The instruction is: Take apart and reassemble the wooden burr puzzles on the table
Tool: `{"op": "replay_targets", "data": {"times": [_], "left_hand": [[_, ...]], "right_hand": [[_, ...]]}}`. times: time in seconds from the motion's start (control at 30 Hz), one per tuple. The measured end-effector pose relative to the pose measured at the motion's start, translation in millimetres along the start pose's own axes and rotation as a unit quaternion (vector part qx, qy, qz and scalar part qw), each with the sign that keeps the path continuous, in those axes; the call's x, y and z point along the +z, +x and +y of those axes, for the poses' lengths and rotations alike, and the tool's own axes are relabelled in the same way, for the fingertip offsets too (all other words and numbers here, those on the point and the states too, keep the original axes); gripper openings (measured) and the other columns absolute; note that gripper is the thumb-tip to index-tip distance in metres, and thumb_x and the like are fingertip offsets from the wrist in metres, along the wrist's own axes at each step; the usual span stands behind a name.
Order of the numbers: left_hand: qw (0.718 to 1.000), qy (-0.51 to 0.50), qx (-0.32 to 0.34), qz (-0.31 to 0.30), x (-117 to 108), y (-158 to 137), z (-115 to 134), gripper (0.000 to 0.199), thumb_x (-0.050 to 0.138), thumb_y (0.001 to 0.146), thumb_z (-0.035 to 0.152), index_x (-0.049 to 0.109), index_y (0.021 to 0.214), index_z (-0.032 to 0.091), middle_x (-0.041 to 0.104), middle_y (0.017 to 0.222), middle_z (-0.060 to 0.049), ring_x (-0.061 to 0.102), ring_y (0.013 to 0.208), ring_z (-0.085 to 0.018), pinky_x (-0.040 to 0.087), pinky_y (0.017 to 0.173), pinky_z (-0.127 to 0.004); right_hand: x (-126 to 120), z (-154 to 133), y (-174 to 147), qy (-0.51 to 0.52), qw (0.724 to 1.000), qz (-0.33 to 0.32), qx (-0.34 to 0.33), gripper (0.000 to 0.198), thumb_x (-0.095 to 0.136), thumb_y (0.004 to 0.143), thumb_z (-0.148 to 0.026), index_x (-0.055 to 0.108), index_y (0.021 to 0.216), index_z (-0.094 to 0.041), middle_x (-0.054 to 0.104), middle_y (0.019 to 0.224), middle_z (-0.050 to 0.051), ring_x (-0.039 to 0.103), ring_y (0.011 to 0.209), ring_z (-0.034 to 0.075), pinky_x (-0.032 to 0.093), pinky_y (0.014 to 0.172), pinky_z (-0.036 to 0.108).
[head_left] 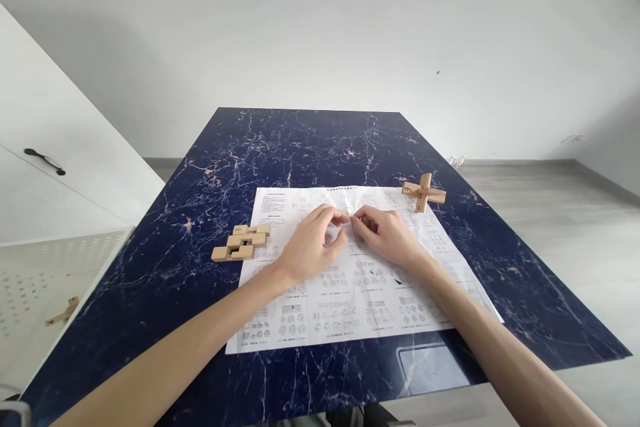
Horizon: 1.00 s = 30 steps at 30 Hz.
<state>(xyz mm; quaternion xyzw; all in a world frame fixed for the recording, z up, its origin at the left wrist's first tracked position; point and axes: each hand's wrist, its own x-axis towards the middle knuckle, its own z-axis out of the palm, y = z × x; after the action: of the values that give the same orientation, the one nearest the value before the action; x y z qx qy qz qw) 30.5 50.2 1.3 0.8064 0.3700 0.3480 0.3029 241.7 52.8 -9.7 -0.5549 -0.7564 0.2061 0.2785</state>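
A large printed instruction sheet [300,340] with small diagrams and creases lies flat on the table. Over its middle, my left hand [315,243] is bent in a loose C, a gap showing between thumb and fingers and nothing in it. Close beside it, my right hand [387,235] rests with its fingers curled in and the thumb near them; whatever may be between them is hidden. Left of my hands, notched wooden puzzle pieces [243,240] lie in a stepped row, partly on the sheet's edge. At the sheet's far right corner stands a cross-shaped wooden puzzle assembly [424,193].
The dark blue marbled table [300,140] reaches toward a pale wall. A pale rectangular panel [433,368] shows at its near edge. To the left are a white cabinet with a black handle [45,161] and a perforated white surface bearing another wooden piece [64,312].
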Motion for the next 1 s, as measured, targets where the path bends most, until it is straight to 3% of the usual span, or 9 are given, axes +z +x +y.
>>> {"op": "replay_targets", "data": {"times": [0.13,0.23,0.33,0.47,0.53,0.7,0.87,1.0], "left_hand": [[0.986,0.144,0.069,-0.046,-14.8,-14.5,3.8,0.02,0.056,0.102,0.027,0.062,0.121,0.024,0.07,0.123,-0.009,0.066,0.118,-0.03,0.054,0.105,-0.052],[0.972,0.223,0.06,-0.049,-41.8,-33.9,1.8,0.028,0.059,0.103,0.037,0.062,0.127,0.023,0.069,0.129,-0.011,0.065,0.122,-0.033,0.051,0.108,-0.054],[0.962,0.271,0.01,-0.025,-77.6,-55.1,-6.9,0.051,0.068,0.096,0.057,0.06,0.135,0.024,0.067,0.137,-0.013,0.061,0.13,-0.039,0.047,0.114,-0.059],[0.952,0.284,-0.105,-0.035,-119.7,-80.0,-21.0,0.093,0.078,0.078,0.076,0.049,0.15,0.025,0.055,0.155,-0.018,0.051,0.142,-0.046,0.045,0.117,-0.064],[0.948,0.271,-0.16,-0.042,-132.9,-89.0,-24.6,0.097,0.077,0.078,0.078,0.044,0.155,0.029,0.05,0.162,-0.016,0.047,0.148,-0.046,0.043,0.118,-0.065],[0.948,0.247,-0.196,-0.047,-145.1,-95.7,-22.2,0.095,0.069,0.087,0.076,0.032,0.163,0.033,0.056,0.161,-0.01,0.048,0.151,-0.042,0.035,0.124,-0.065],[0.946,0.243,-0.209,-0.041,-144.6,-89.7,-23.1,0.092,0.069,0.085,0.079,0.041,0.158,0.031,0.067,0.149,-0.009,0.061,0.138,-0.04,0.043,0.119,-0.059],[0.947,0.253,-0.198,-0.017,-135.7,-82.7,-21.6,0.088,0.071,0.084,0.078,0.046,0.154,0.03,0.068,0.147,-0.009,0.061,0.139,-0.04,0.042,0.121,-0.059]], "right_hand": [[0.0,1.1,-0.1,0.001,1.0,-0.002,-0.006,0.029,0.051,0.105,-0.04,0.062,0.085,-0.023,0.065,0.063,0.0,0.053,0.054,0.017,0.036,0.059,0.032],[0.7,3.0,-0.1,0.001,1.0,-0.007,-0.002,0.03,0.05,0.105,-0.041,0.062,0.085,-0.023,0.065,0.064,0.001,0.053,0.054,0.017,0.035,0.057,0.032],[2.7,6.0,-0.3,0.009,1.0,-0.015,-0.005,0.03,0.048,0.106,-0.041,0.062,0.087,-0.023,0.065,0.064,0.001,0.053,0.053,0.018,0.035,0.055,0.032],[5.3,9.3,-0.4,0.017,1.0,-0.01,-0.014,0.028,0.049,0.106,-0.039,0.062,0.087,-0.023,0.066,0.065,0.002,0.054,0.053,0.018,0.036,0.056,0.032],[5.6,9.7,-0.4,0.017,1.0,-0.006,-0.019,0.026,0.05,0.105,-0.037,0.062,0.086,-0.023,0.066,0.065,0.002,0.055,0.054,0.018,0.036,0.057,0.032],[4.4,9.4,-0.5,0.016,0.999,-0.002,-0.027,0.027,0.05,0.105,-0.036,0.061,0.084,-0.023,0.067,0.066,0.002,0.055,0.055,0.018,0.036,0.057,0.031],[4.4,10.9,0.1,0.017,0.999,-0.001,-0.031,0.027,0.05,0.105,-0.035,0.061,0.083,-0.022,0.068,0.067,0.003,0.056,0.056,0.018,0.037,0.058,0.032],[3.8,10.6,0.2,0.018,0.999,-0.002,-0.029,0.025,0.051,0.104,-0.033,0.062,0.085,-0.022,0.069,0.068,0.003,0.057,0.057,0.018,0.037,0.059,0.032]]}}
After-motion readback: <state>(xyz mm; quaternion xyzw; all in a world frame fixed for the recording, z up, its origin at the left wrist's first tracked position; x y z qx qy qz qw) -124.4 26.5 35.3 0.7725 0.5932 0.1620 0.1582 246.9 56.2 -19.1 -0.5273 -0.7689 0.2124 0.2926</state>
